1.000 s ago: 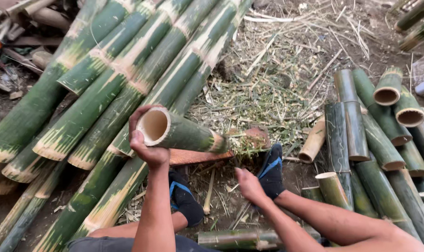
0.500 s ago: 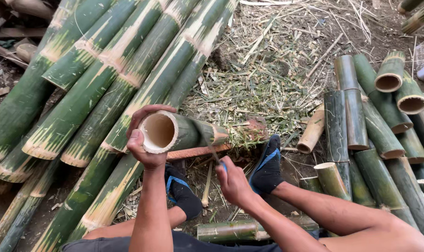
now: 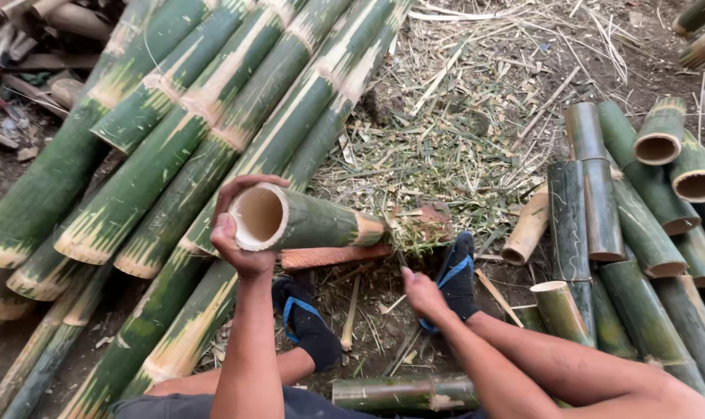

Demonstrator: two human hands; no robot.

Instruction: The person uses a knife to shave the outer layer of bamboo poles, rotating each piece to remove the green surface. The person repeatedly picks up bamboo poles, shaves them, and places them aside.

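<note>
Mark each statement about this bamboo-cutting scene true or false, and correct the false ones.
1. The left hand grips the open end of a short, hollow green bamboo section. True.
2. That section stands upright. False: it lies on its side.
3. Long green bamboo poles lie at the left. True.
4. The right hand rests on the short cut bamboo tubes at the right. False: it is near a black-and-blue sandal.
</note>
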